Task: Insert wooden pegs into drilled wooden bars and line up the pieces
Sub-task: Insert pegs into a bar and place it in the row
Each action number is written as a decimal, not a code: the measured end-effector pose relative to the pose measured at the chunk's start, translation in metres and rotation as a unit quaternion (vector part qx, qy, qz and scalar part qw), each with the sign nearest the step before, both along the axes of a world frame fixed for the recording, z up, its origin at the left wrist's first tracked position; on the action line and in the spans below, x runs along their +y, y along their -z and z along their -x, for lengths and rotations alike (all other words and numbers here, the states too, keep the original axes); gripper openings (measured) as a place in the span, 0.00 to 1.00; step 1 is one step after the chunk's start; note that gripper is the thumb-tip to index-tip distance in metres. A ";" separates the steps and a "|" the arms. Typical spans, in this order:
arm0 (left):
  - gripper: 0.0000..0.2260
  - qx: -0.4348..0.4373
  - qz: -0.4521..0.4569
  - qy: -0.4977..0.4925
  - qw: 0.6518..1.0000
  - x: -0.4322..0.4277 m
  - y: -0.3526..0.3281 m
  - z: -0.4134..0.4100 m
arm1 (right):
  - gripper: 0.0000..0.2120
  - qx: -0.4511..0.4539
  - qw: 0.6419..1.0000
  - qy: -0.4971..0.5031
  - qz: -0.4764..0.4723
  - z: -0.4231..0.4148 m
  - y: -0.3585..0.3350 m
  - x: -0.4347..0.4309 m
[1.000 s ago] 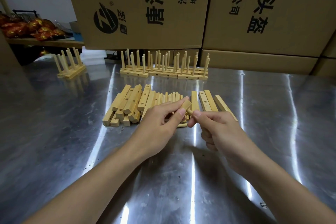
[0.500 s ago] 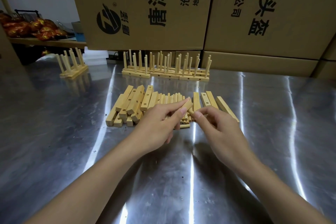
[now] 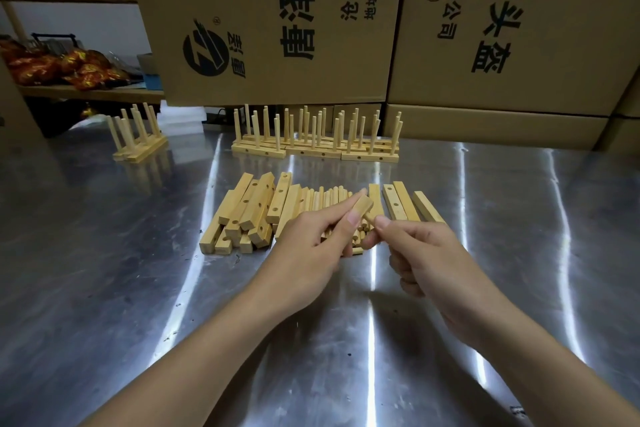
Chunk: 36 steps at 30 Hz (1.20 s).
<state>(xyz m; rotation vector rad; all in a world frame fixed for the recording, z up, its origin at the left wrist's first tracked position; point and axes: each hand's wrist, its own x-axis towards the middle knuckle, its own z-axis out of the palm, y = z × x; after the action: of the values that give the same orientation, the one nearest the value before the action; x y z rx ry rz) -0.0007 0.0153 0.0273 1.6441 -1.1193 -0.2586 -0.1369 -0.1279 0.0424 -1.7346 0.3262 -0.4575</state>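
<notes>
Over the loose pile on the steel table, L hand pinches a bar btwn thumb + curled fingers, R hand pinches a peg at its end.

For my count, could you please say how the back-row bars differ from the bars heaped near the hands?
The back-row bars carry upright pegs; the heaped bars show empty holes. The back-row bars sit lined up; the heaped bars lie piled unevenly. Both are pale drilled wood.
</notes>
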 end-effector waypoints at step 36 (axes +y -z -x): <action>0.16 0.066 0.031 -0.034 0.997 -0.005 0.003 -0.001 | 0.25 -0.041 0.992 0.109 -0.048 0.003 -0.009 -0.009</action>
<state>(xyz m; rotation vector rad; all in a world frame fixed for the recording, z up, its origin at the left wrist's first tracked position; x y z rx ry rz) 0.0008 0.0105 0.0243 1.5834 -0.9616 -0.2802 -0.1399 -0.1373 0.0513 -1.5879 0.4744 -0.6589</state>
